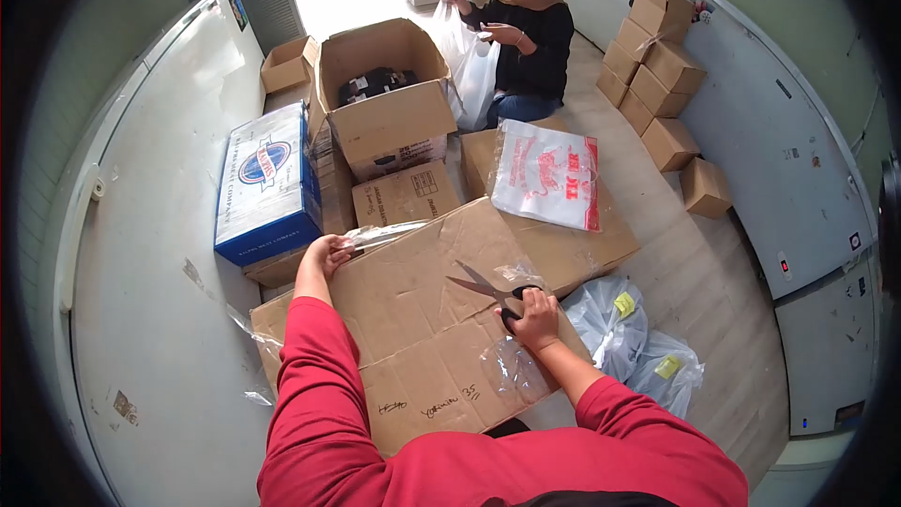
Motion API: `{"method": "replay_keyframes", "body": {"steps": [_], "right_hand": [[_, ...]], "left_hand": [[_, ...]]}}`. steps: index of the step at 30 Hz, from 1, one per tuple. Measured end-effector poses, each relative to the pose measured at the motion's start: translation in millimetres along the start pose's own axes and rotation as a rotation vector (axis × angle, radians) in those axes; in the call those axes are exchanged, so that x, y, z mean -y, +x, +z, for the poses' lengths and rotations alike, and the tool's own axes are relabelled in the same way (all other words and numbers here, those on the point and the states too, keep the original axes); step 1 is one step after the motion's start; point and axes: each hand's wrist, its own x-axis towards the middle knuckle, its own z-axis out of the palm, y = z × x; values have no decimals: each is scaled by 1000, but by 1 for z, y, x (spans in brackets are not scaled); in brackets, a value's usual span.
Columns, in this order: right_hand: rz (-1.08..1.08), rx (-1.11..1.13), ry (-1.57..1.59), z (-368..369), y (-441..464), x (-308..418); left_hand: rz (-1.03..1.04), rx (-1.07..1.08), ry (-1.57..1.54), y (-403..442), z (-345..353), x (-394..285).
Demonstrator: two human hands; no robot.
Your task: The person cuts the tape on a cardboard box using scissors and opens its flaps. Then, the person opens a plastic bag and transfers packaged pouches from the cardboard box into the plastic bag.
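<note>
A large, creased sheet of cardboard (404, 319) with handwriting near its lower edge lies in front of me. My left hand (326, 256) is closed at its far left edge, with fingers curled over where a strip of clear tape (389, 233) runs along. Whether the fingers pinch the tape as well as the cardboard I cannot tell. In my right hand (537, 319) are black-handled scissors (488, 288), blades apart and pointing left above the cardboard. Crumpled clear tape (516, 366) clings to the cardboard below that hand.
Beyond are an open carton (394, 127), a blue-and-white box (267, 183) and a printed plastic bag (546, 174) on another carton. Knotted bags (610, 319) lie at right. Another person (530, 47) holds a white bag (479, 75). Small boxes (662, 84) line the right-hand freezer (788, 131).
</note>
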Motion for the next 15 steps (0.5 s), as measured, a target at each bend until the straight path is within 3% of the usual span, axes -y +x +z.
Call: {"method": "replay_keyframes", "body": {"steps": [1,3,5,8,10,11,12,14,15], "right_hand": [[-24,21,16,-1,1,0],[-15,37,11,-3,2,1],[-11,50,9,-4,0,-1],[-20,12,46,3,2,-1],[-11,62,25,2,2,-1],[-19,51,38,1,2,0],[-24,38,46,0,4,0],[-37,45,60,-2,1,1],[-27,49,45,-2,2,0]], "left_hand": [[-33,-7,-31,-5,-2,-2],[10,-232,255,-13,1,-6],[264,-1100,1008,-63,2,-25],[229,-1040,1107,-77,-56,-20],[839,-978,1161,-111,-36,1],[1043,-772,1138,-133,-16,18],[1090,-525,1130,-139,-10,49],[886,-387,1661,-177,1,111],[863,-394,1655,-182,-12,116]]}}
